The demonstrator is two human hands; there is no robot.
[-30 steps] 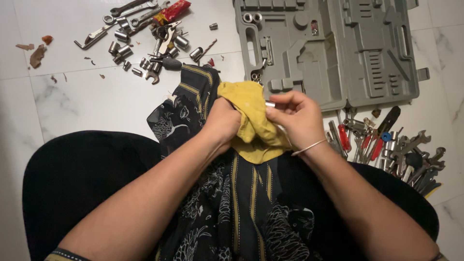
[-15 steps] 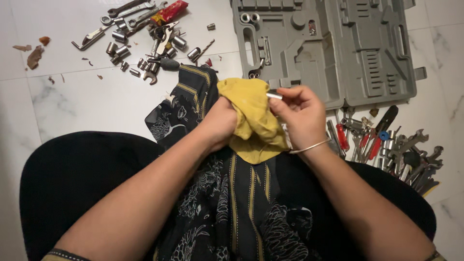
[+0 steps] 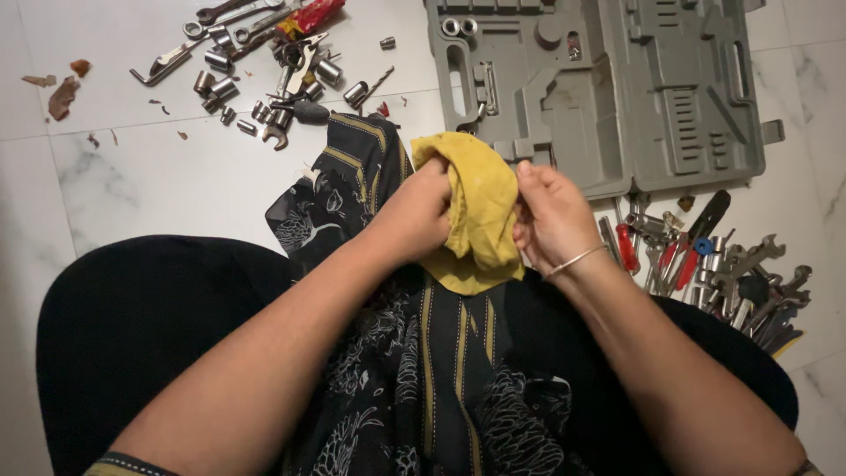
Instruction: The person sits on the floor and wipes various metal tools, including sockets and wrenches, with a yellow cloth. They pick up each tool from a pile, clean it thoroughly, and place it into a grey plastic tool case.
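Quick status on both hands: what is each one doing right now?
Left hand: closed, gripping the yellow cloth.
Right hand: fingers curled against the same yellow cloth; whether anything is held inside it cannot be told.

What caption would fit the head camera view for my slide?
Both hands, left hand and right hand, bunch a yellow cloth between scattered tools and an open grey tool case.

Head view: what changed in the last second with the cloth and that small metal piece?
The yellow cloth rose and closed over the small metal piece, now hidden; the right hand pressed into the cloth. The left hand kept its grip. Tool case unchanged.
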